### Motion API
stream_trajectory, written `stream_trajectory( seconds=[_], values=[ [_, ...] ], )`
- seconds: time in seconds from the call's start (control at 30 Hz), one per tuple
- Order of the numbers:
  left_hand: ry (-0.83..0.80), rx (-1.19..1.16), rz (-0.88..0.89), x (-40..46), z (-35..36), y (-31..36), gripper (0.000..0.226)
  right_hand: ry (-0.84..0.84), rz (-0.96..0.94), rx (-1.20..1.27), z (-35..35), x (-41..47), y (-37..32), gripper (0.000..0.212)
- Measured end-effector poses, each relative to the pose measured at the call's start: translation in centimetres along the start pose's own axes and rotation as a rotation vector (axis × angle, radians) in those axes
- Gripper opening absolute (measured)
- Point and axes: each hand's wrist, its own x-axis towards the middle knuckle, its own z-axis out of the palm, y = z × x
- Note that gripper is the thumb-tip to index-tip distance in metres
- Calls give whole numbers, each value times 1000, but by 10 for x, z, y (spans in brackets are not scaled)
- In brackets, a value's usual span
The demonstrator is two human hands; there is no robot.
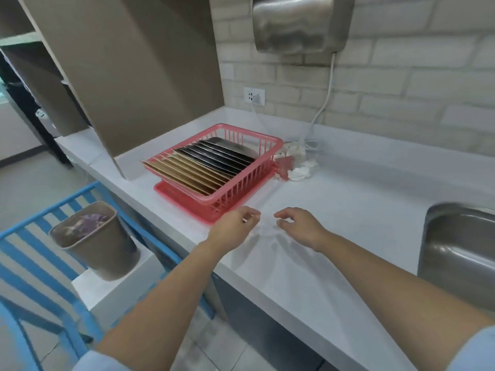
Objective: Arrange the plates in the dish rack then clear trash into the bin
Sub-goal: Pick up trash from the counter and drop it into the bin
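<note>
Our forearms fill the near part of the view, reaching out over the pale counter [334, 236]. Both hands hover just above it, close together and holding nothing. On our left hand [235, 226] the fingers hang loosely curled, tips turned toward the right hand; on our right hand [300, 226] the fingers are likewise loosely bent and apart, the thumb pointing toward the left hand. Neither touches any object that we can see.

Just beyond our left fingertips sits the pink dish rack [214, 167], and the plates [203, 167] already stand in it on edge, side by side. We judge the first half of the task done: no loose plate shows anywhere on the counter. The row's long axis runs from the near left corner of the rack toward the far right; tan plates fill the near end, dark ones the far end. Each plate leans back, its top edge tipped away from our fingers.

What is left, as we read it, is the trash. A heap of crumpled white and red scraps [292, 164] lies past the rack's far right corner, well beyond our right fingertips, against the wall cable. The bin [99, 245] stands below and to the left of our left hand, off the counter, with something purple already inside.
</note>
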Motion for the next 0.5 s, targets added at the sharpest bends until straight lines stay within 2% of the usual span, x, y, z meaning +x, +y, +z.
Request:
stream_trajectory(
  seconds=[0.3,0.43,0.5],
  values=[
    [66,60,64,71,23,26,27,111,40,8,-40,30,28,26],
    [51,140,62,112,36,37,33,144,75,10,-58,54,41,27],
    [61,108,30,133,43,45,38,159,84,-1,-68,69,49,28]
  ],
)
